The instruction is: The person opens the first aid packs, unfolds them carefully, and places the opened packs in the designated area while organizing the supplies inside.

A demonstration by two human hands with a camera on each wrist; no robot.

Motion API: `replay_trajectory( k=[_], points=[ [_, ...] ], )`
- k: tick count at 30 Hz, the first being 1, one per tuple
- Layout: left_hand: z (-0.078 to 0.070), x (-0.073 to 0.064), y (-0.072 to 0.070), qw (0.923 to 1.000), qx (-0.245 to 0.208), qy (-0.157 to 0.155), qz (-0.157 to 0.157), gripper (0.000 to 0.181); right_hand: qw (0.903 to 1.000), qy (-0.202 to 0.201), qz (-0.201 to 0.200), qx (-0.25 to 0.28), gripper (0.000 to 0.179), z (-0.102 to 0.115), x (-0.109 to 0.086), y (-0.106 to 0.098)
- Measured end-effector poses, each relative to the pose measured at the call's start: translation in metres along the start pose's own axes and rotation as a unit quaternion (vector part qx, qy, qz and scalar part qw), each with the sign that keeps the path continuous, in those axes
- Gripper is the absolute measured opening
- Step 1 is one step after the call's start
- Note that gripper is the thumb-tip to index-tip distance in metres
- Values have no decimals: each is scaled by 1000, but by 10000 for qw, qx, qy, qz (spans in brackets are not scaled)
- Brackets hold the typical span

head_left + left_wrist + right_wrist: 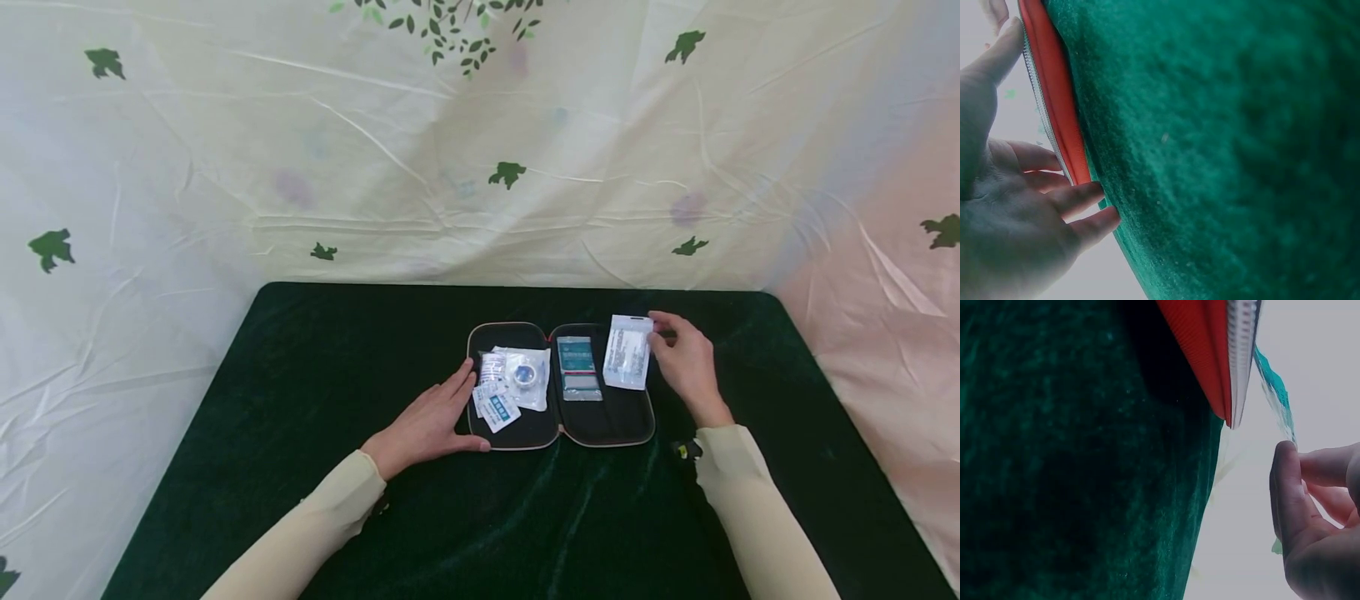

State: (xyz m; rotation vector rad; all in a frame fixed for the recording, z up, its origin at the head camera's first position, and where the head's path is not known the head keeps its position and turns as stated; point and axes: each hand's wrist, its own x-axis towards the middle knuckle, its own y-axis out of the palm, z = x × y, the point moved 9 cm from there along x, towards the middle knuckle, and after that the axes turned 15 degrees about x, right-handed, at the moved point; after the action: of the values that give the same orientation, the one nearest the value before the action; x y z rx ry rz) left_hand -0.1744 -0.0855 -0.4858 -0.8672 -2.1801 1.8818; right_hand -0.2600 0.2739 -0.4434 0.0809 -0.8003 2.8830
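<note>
A zip case (pixel 618 425), black inside, lies unfolded on the table. My left hand (pixel 427 417) rests against its left edge with fingers and thumb spread. The left wrist view shows those fingers along the red side and zip (pixel 1057 100). With thumb and fingertips, my right hand (pixel 686 362) pinches the edge of a white printed packet (pixel 627 354) over the right half. In the right wrist view that packet (pixel 1277 390) appears as a thin teal and clear edge. Beside it in the case is a teal and clear packet (pixel 579 358).
In the case's left half lie a clear-wrapped item (pixel 528 375) with a blue and white round centre, and small white packets (pixel 498 408) with blue print. Dark green velvet cloth covers the table (pixel 315 350). Behind it hangs a pale curtain (pixel 420 150) with leaf and bird prints.
</note>
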Motion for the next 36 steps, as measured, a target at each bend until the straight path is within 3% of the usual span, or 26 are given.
replay_trajectory(
  k=[20, 36],
  points=[
    [1, 0, 1, 10000, -6, 16, -10, 109, 9941, 115, 1007, -387, 42, 2, -7, 26],
    [0, -1, 0, 9999, -36, 98, -51, 109, 9906, 81, 1266, -514, 43, 6, -5, 39]
  ],
)
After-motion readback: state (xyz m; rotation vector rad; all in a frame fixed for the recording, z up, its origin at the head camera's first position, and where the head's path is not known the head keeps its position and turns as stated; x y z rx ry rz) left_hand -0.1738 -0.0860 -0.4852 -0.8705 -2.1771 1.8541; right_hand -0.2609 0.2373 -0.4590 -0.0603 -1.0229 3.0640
